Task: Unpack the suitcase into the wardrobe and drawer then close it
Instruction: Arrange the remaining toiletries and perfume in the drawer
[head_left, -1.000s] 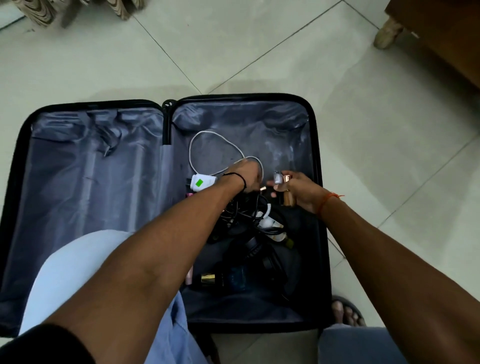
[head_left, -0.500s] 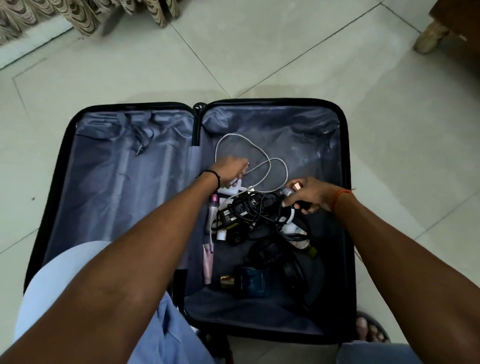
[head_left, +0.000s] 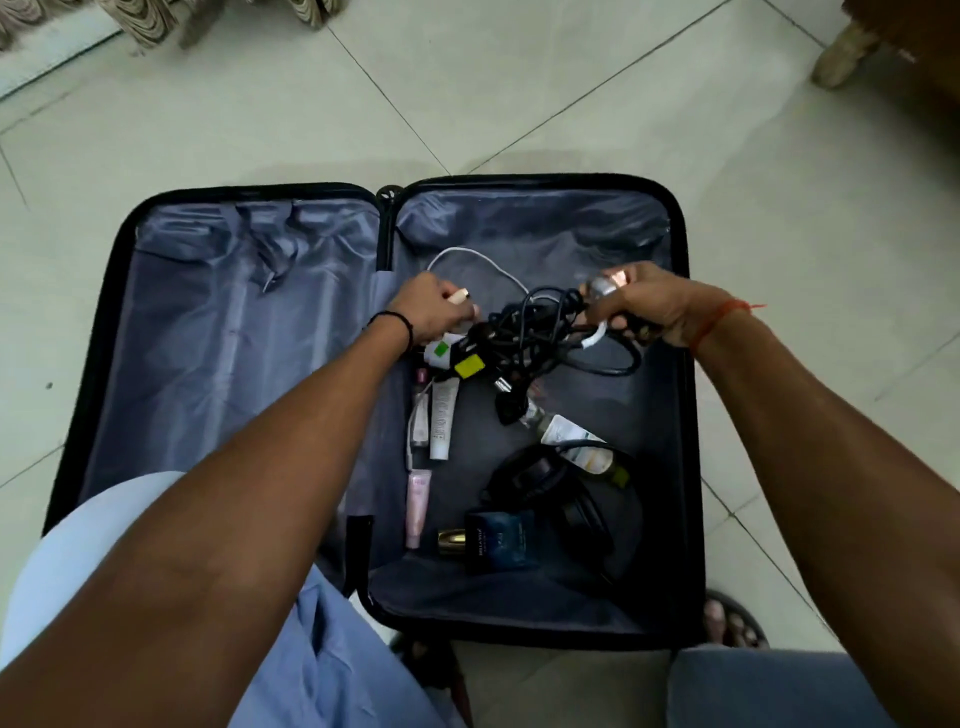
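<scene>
Black cable tangle (head_left: 535, 332) hangs between both hands' curled fingers (head_left: 602, 312).

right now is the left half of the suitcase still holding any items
No, the left half of the suitcase shows only bare grey lining, while the cables and toiletries lie in the right half.

home, tiled floor (head_left: 571, 93), curtain hem (head_left: 156, 21)

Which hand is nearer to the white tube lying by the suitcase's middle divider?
Left. The left hand grips cables just above the white tube; the right hand holds items farther away, toward the right wall of the suitcase.
</scene>
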